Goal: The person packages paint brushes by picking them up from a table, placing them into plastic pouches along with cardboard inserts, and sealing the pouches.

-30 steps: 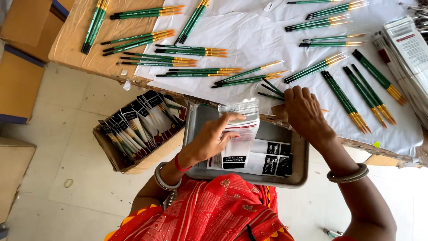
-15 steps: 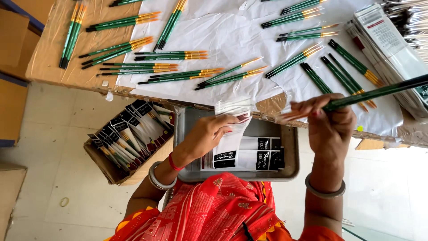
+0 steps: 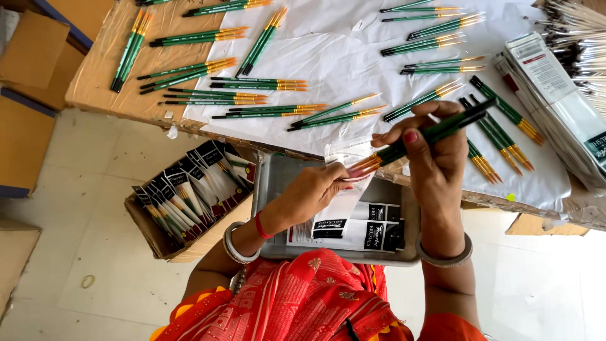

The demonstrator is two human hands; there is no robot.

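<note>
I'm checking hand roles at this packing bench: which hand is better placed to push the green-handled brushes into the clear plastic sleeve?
The right hand. It already grips the bundle of green-handled brushes, whose tips sit at the mouth of the clear plastic sleeve. The left hand is occupied pinching that sleeve above the grey metal tray.

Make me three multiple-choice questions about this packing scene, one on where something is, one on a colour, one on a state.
1. Where does the cardboard box of packed brushes sit?
A. left of the grey tray
B. on the white paper
C. on the person's lap

2. What colour are the handles of the brushes in the right hand?
A. red
B. green
C. white

3. How is the clear sleeve at the left hand?
A. lying flat in the tray
B. held at the brush tips
C. sealed in the box

Answers: 1 A, the box sits beside the tray's left wall. 2 B, the shafts are green. 3 B, the fingers hold it at the tips.
</note>
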